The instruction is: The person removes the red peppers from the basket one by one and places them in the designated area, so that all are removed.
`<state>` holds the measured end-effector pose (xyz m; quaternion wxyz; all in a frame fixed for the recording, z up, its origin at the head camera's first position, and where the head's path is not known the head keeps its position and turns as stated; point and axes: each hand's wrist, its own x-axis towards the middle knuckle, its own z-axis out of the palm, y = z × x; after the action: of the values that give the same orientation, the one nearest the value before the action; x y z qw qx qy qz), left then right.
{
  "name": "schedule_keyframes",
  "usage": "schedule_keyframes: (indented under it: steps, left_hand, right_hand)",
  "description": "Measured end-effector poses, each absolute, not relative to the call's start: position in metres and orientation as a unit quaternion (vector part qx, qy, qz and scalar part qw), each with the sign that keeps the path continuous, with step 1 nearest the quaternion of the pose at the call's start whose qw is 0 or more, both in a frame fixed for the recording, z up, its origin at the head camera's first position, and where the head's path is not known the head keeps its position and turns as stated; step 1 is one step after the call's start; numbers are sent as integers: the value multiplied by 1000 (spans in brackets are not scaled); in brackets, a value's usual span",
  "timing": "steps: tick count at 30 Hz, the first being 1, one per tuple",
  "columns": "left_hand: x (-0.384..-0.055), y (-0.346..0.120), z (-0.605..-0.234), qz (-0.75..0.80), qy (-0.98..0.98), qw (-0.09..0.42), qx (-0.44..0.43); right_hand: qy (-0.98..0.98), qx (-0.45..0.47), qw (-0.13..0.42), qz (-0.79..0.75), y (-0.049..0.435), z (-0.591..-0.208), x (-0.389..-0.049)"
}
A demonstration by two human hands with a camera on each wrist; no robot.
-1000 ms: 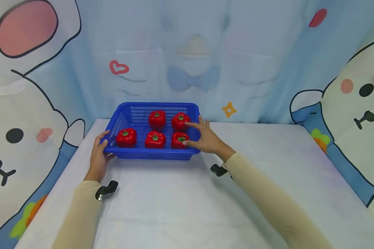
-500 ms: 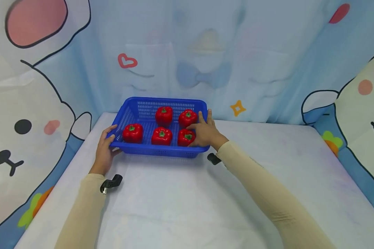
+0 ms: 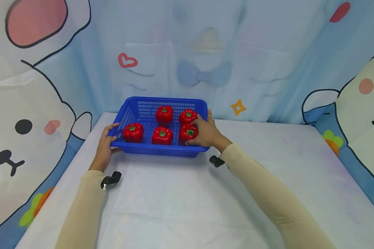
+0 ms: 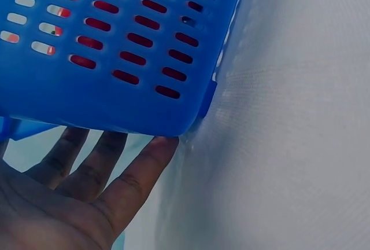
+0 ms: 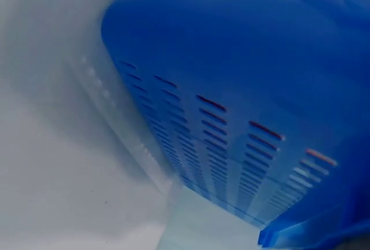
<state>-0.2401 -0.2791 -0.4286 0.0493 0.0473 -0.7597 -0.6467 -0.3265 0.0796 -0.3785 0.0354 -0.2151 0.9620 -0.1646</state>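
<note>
In the head view a blue plastic basket holds several red bell peppers. My right hand reaches over its right end and grips the front right bell pepper between thumb and fingers. At the left end my left hand holds the rim, some fingers over it and others below. From the left wrist view, the left fingers touch the underside of the basket's edge. The right wrist view shows only the slotted outer wall of the basket, not the hand.
Other bell peppers lie in the basket: front left, front middle, back middle and back right. A white cloth covers the table. Behind it hangs a printed curtain.
My right fingers have closed round the front right bell pepper, which has shifted slightly up in the view. My left hand stays at the basket rim. The head view has moved a little since the first frame.
</note>
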Motion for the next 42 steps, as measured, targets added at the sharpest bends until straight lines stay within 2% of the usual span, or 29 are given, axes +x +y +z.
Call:
schedule_keyframes:
  steps: [4, 8, 11, 16, 18, 20, 25, 28, 42]
  left_hand:
    - [-242, -279, -431, -648, -758, 52, 50]
    - [-244, -279, -435, -646, -759, 56, 53]
    - [-245, -280, -437, -640, -764, 59, 52]
    - [-245, -281, -438, -635, -769, 59, 51]
    - [-245, -282, -438, -634, -769, 61, 52]
    - [-244, -282, -438, -633, -769, 61, 54]
    - [-244, -282, -439, -636, -768, 57, 53]
    - [-245, -282, -439, -638, -766, 59, 47]
    - [-248, -283, -440, -644, -762, 57, 45]
  right_hand:
    - [949, -193, 35, -246, 85, -381, -324]
    - [928, -191, 4, -319, 93, -379, -318]
    - [902, -181, -41, -391, 103, -373, -318]
    - [864, -125, -152, -464, 127, -362, -331]
    - [867, -90, -171, -459, 138, -362, -342]
    - [879, -60, -160, -444, 147, -366, -353]
    - [918, -8, -67, -391, 163, -387, -375]
    - [929, 5, -32, -369, 167, -398, -384]
    - [939, 39, 14, -343, 170, -424, -397]
